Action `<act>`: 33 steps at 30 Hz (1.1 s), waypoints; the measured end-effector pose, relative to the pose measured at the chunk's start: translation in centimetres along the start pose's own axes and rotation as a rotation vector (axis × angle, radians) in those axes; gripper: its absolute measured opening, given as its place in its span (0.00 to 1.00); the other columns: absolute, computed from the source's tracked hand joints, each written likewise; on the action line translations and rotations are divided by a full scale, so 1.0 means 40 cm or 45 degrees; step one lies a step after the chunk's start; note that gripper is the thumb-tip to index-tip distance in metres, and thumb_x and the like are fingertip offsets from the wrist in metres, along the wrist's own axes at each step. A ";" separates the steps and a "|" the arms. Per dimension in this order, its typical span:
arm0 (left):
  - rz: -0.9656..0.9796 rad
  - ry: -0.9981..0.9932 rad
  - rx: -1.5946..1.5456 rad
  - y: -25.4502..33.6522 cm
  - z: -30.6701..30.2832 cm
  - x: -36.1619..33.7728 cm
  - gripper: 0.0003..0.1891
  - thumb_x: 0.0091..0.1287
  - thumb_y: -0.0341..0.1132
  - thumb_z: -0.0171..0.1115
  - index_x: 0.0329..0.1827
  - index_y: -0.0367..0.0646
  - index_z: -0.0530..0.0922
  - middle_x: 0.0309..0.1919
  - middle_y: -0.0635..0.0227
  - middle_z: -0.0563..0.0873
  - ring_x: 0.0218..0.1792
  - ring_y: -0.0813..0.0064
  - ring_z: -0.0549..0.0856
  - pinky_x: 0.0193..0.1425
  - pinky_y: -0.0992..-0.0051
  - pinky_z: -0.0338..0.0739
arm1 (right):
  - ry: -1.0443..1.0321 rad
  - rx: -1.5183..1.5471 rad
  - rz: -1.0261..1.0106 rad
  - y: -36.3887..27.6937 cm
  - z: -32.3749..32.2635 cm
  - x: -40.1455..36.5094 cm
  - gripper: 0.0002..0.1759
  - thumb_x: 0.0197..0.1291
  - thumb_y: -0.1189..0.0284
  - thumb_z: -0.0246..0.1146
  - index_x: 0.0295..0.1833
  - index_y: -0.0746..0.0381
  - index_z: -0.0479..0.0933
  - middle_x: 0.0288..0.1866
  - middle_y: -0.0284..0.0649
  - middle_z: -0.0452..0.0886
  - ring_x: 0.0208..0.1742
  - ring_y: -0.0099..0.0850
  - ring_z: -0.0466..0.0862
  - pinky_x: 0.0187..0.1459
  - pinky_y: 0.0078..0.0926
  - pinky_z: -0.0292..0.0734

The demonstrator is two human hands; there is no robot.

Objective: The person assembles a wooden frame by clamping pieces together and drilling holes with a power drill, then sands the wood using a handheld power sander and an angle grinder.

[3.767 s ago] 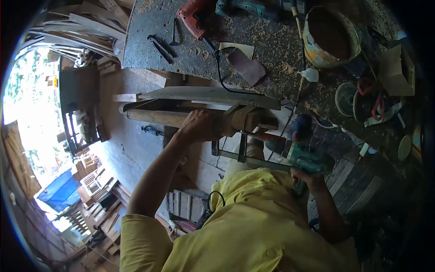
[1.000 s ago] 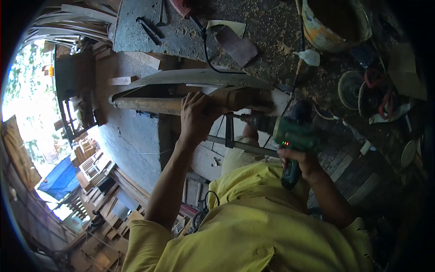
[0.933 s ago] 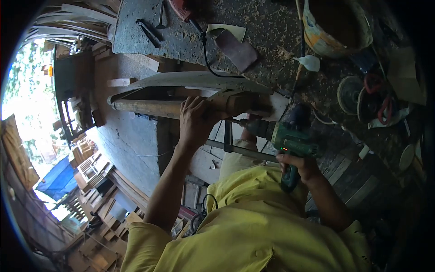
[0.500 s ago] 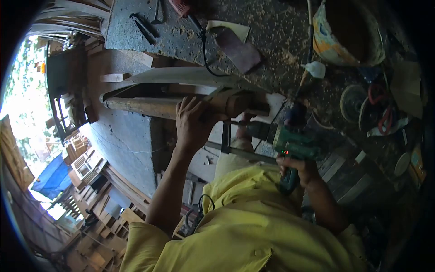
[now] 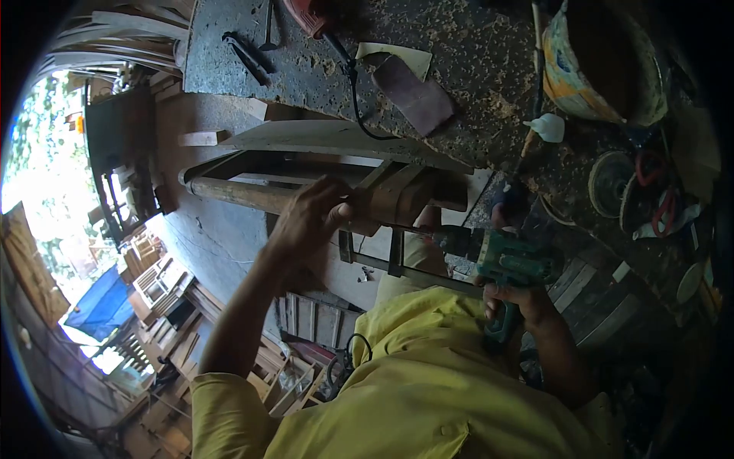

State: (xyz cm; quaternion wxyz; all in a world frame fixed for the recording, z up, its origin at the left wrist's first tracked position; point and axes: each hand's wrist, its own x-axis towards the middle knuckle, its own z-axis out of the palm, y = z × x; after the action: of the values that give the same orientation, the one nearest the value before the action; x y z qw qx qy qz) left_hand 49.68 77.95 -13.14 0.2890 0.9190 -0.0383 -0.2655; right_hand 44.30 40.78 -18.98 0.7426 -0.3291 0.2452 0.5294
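My right hand is wrapped around the handle of a green cordless drill. The drill lies level in the view, its black chuck pointing left and its bit reaching the end of a curved wooden frame. My left hand is closed over the near rail of this frame, fingers bent across the wood and thumb beside the thick end block. Part of the rail is hidden beneath that hand. Below the block, a thin dark bar runs toward the drill.
Sawdust covers the workbench, which carries pincers, a red corded tool, sandpaper, a white-tipped bottle and a stained bucket. Red-handled scissors lie at right. Wood offcuts are piled at lower left.
My left hand has drawn its spread fingers together and shifted slightly toward me along the rail. The drill stays in my right hand at the frame's end; the whole view has shifted a little.
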 end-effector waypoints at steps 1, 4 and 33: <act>-0.082 -0.171 0.169 -0.028 -0.027 0.012 0.37 0.74 0.64 0.41 0.43 0.34 0.81 0.39 0.53 0.85 0.41 0.56 0.85 0.45 0.60 0.77 | 0.003 0.053 -0.013 0.003 -0.003 0.004 0.17 0.56 0.79 0.69 0.51 0.68 0.75 0.43 0.45 0.81 0.30 0.29 0.81 0.30 0.31 0.83; -0.483 -0.494 0.338 -0.013 -0.047 0.056 0.36 0.67 0.68 0.53 0.36 0.35 0.83 0.31 0.54 0.85 0.36 0.58 0.86 0.45 0.61 0.77 | 0.062 0.039 -0.010 0.011 0.000 0.004 0.18 0.55 0.81 0.69 0.51 0.67 0.74 0.43 0.46 0.81 0.30 0.29 0.81 0.29 0.32 0.83; -0.083 0.168 0.239 -0.200 0.004 -0.470 0.43 0.45 0.79 0.63 0.21 0.38 0.80 0.20 0.54 0.81 0.28 0.53 0.84 0.36 0.59 0.76 | 0.166 -0.153 -0.196 0.353 0.406 -0.123 0.15 0.60 0.70 0.70 0.45 0.69 0.78 0.31 0.40 0.81 0.23 0.28 0.80 0.28 0.28 0.79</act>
State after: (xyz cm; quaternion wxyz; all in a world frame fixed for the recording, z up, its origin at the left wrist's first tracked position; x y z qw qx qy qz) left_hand 32.83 88.73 -8.92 0.1946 0.9582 -0.0140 -0.2091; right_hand 29.59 52.99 -7.94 0.7425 -0.4244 0.2348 0.4620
